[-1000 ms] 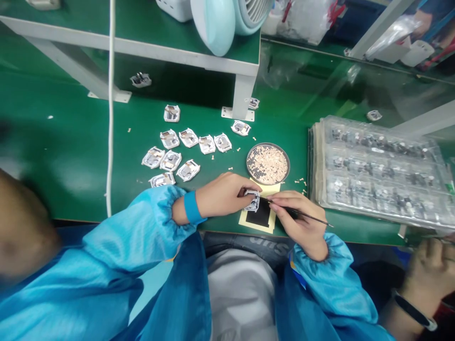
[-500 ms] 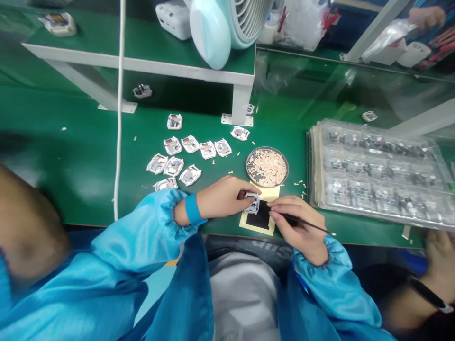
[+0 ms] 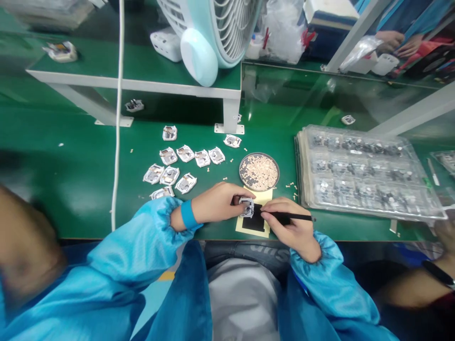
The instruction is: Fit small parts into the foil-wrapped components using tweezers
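Observation:
My left hand is closed on a small white watch case, pinching its edge between thumb and fingers. The case is tilted over a black pad on a yellow sheet. My right hand grips a slim black tool like a pen, close to the right side of the case. The tool's working tip is too small to make out. Just beyond my hands sits a round dish full of tiny beige pieces. Several similar white cases lie to the left, with parts inside them.
A stack of clear trays holding small parts stands at right. A white cable runs down the left side. Behind are a raised shelf and a light-blue fan. Other people's arms show at both sides, and a person's hands at the far right.
The view has shifted, showing more of the far side. The black tool has swung flatter in my right hand, and the watch case is still in my left.

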A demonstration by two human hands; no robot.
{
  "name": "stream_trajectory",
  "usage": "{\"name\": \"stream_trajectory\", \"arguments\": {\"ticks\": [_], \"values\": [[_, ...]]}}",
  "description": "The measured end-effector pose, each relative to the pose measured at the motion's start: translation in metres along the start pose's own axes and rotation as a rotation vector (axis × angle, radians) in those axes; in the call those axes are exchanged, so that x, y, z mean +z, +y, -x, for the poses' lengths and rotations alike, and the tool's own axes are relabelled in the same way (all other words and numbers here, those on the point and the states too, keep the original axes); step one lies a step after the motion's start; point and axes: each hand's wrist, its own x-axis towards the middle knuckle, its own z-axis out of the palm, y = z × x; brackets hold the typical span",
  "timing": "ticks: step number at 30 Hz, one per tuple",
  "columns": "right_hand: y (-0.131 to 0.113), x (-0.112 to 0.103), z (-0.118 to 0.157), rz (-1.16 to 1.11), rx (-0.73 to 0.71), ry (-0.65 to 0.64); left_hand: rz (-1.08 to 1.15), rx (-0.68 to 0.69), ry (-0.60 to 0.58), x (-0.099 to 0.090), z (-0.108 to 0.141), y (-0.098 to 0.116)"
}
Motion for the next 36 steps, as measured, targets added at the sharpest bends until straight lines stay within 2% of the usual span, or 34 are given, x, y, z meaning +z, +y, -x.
{"name": "stream_trajectory", "arguments": {"ticks": [7, 13, 15, 19, 24, 29, 36], "values": [[0.002, 0.002, -0.001, -0.005, 0.026, -0.008, 0.023, -0.013, -0.011, 0.001, 0.000, -0.003], [0.004, -0.008, 0.002, -0.225, 0.243, -0.054, 0.044, -0.010, -0.033, 0.000, -0.001, -0.004], [0.003, -0.011, 0.004, -0.259, 0.270, -0.056, 0.041, -0.010, -0.028, 0.001, -0.002, -0.005], [-0.001, -0.011, 0.006, -0.143, 0.161, 0.018, -0.002, -0.002, -0.015, 0.002, -0.001, -0.003], [-0.004, -0.007, 0.003, 0.026, 0.050, -0.013, -0.075, 0.040, 0.013, 0.002, 0.000, 0.005], [-0.004, -0.005, 0.001, 0.081, 0.022, -0.065, -0.082, 0.076, 0.031, 0.003, 0.001, 0.007], [-0.003, -0.001, 0.002, 0.060, 0.051, -0.075, -0.094, 0.071, 0.024, 0.004, 0.001, 0.005]]}}
